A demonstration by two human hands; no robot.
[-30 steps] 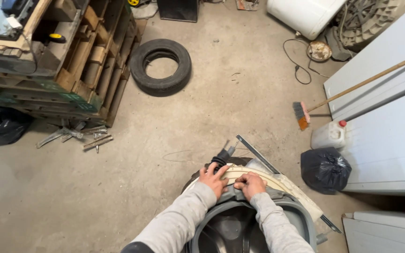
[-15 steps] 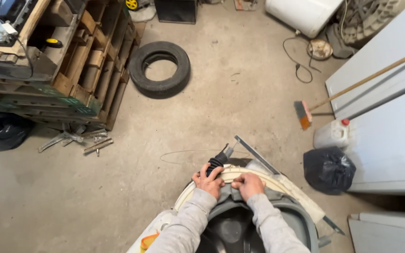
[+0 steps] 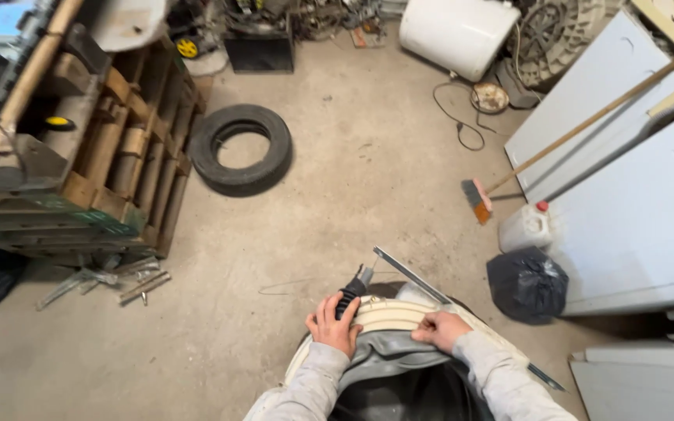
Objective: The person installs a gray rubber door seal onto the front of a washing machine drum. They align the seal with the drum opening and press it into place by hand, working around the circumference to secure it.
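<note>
My left hand (image 3: 335,326) is closed around the black handle of a hand tool (image 3: 350,292) whose metal tip points away from me. My right hand (image 3: 440,329) presses on the grey rubber gasket (image 3: 395,355) that rims a cream-coloured drum tub (image 3: 388,314) directly below me. Both hands sit at the tub's far edge, a short gap apart. A flat metal bar (image 3: 411,275) lies on the floor just beyond the tub. My grey sleeves cover part of the tub's opening.
A black tyre (image 3: 241,148) lies on the concrete floor ahead. Wooden pallets (image 3: 122,164) stand stacked at left with metal scraps (image 3: 103,282) beside them. At right are a black bag (image 3: 527,284), a white jug (image 3: 526,226), a broom (image 3: 579,129) and white appliance panels (image 3: 633,210).
The view has shifted a little. My right hand has slid slightly right along the gasket, away from my left hand, which keeps hold of the tool.
</note>
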